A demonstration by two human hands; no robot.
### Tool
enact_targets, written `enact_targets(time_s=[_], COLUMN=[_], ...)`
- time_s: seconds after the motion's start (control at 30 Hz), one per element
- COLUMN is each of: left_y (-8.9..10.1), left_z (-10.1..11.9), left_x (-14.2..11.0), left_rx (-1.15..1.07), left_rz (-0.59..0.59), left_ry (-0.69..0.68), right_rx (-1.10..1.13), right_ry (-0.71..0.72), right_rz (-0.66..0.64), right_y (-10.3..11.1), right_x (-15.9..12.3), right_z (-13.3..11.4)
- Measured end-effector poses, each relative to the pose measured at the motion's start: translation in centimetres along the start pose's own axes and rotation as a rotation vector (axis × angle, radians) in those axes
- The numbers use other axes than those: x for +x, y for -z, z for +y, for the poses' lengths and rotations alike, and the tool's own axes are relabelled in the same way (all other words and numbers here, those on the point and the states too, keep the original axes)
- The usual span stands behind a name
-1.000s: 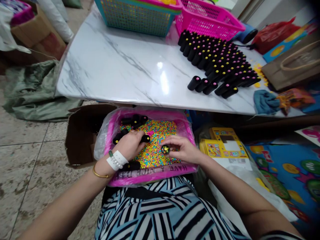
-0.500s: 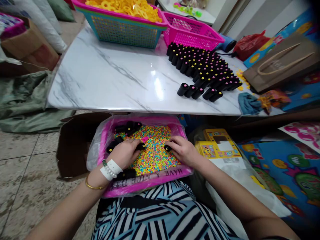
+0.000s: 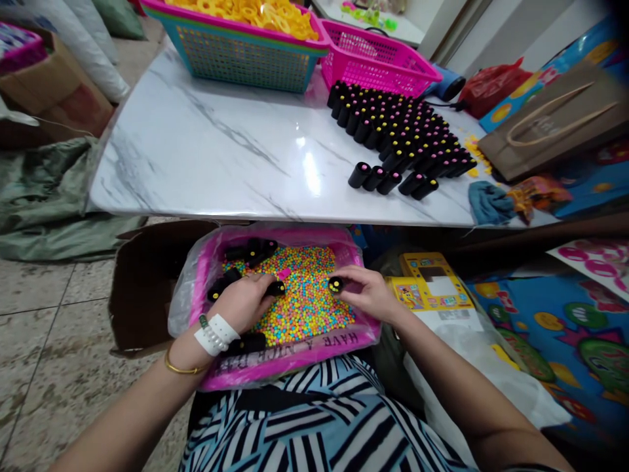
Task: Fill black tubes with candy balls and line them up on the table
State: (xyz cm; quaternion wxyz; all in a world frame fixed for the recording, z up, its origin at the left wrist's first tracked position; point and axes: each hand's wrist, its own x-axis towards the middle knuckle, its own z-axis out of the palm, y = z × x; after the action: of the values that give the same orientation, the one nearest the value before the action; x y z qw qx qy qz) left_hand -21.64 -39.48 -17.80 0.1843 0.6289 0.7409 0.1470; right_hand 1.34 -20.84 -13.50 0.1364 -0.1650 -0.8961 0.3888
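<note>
On my lap is a pink basket lined with clear plastic and holding many small coloured beads. My left hand is closed on a black cylinder just above the beads. Between the fingertips of my right hand is another black cylinder, its end toward me with yellow showing inside. More black cylinders lie at the basket's left side and back. A small pink piece rests on the beads near my left fingers.
Ahead, a white marbled table bears rows of upright black cylinders, a basket of yellow pieces and a pink basket. An open cardboard box stands at left. A yellow box lies at right.
My right hand has shifted slightly right and turned its black cylinder, so its yellow-filled end now faces me. My left hand has barely moved.
</note>
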Motion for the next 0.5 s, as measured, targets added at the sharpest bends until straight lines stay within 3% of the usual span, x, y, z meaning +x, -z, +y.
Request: enact_targets(time_s=[0.1,0.23,0.37,0.5], left_y=[0.0,0.1,0.1,0.1], left_z=[-0.1,-0.1,0.0,0.2], left_x=[0.1,0.3,0.3,0.4], left_rx=[-0.014,-0.021,-0.02,-0.028], left_rz=[-0.014,-0.027,-0.018,-0.018], left_ry=[0.004,-0.004,-0.002,-0.001], right_rx=[0.151,0.143,-0.087,-0.421], right_ry=[-0.043,0.017,0.167,0.263], right_rz=[0.007,-0.042,-0.095,-0.333], right_y=[0.3,-0.2,-1.3,-2.4], right_x=[0.0,-0.1,0.3,0.7], right_z=[-0.8,-1.2,-0.2,0.7])
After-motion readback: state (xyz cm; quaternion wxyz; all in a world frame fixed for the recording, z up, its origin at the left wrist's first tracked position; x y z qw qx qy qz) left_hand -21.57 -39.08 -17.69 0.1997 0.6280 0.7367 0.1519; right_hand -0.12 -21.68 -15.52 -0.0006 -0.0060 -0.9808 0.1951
